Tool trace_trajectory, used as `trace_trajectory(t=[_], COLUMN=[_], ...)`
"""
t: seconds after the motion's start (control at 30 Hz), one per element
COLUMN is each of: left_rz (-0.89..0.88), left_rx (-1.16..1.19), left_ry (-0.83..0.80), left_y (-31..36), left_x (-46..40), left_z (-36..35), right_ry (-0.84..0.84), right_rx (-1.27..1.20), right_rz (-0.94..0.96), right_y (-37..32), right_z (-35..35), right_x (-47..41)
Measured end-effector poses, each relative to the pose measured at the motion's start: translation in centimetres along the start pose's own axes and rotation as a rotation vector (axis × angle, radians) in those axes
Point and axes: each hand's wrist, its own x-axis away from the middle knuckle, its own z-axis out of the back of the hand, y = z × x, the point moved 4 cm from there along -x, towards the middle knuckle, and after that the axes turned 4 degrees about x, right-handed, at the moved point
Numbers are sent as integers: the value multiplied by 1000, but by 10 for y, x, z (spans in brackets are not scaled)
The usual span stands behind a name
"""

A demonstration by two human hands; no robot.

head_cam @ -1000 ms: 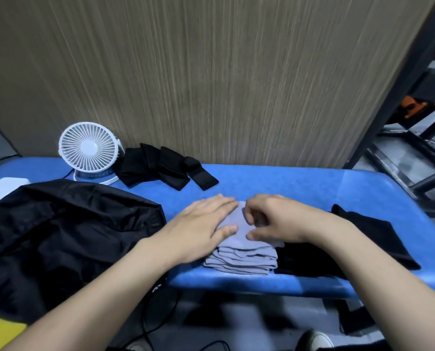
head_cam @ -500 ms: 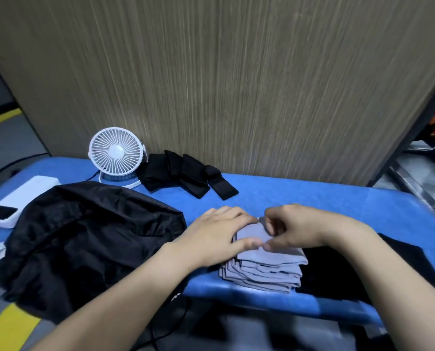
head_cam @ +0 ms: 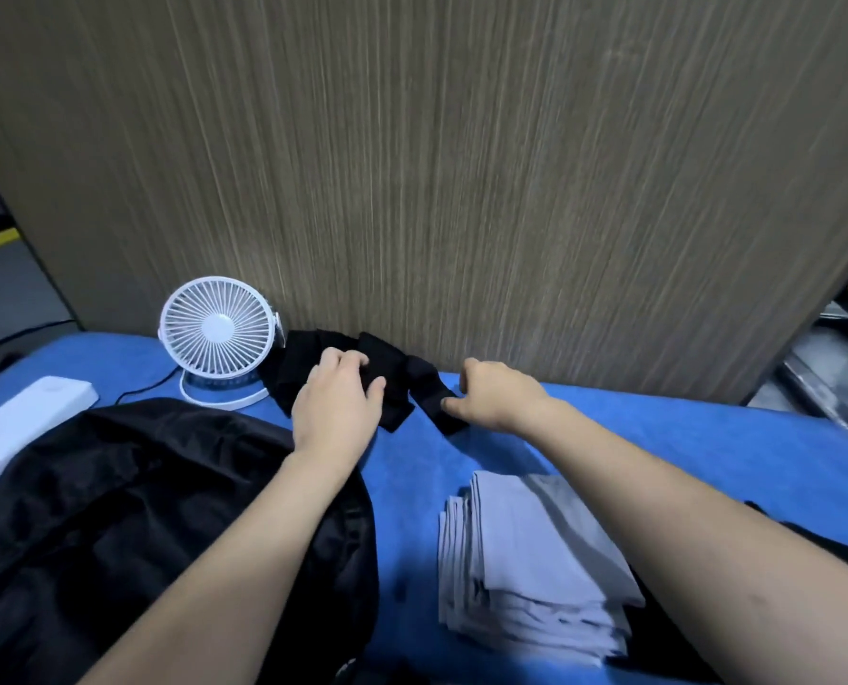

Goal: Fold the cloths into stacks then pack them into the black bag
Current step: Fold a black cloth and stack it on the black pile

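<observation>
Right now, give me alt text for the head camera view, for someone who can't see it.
Both hands reach to black cloths by the wood panel: the left hand grips them, the right hand pinches one end. A grey stack lies on the blue table, with a black bag and a white fan to the left.

Matt black cloths (head_cam: 362, 383) on a napped blue cloth table cover (head_cam: 659, 437); smooth grey cloths (head_cam: 535, 561) stacked; slightly shiny black fabric bag (head_cam: 115, 511); white plastic fan (head_cam: 216, 333); wood-grain panel (head_cam: 461, 165) w/ matt finish.
</observation>
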Motion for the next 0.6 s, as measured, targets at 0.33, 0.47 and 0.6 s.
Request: trace_trajectory(t=[0.33,0.47,0.6], left_rz=[241,268,263], left_rx=[-37,120,220], left_ry=[-125,-96,-4], left_y=[-12,-11,1], left_x=[-18,-14,-8], left_z=[-29,-26,-14], right_ry=[-124,-99,-106], right_rx=[-187,-488,-766], right_rz=[-67,-98,-170], right_y=[5,26,62], right_z=[-27,-19,-5], right_x=[-43,-28,1])
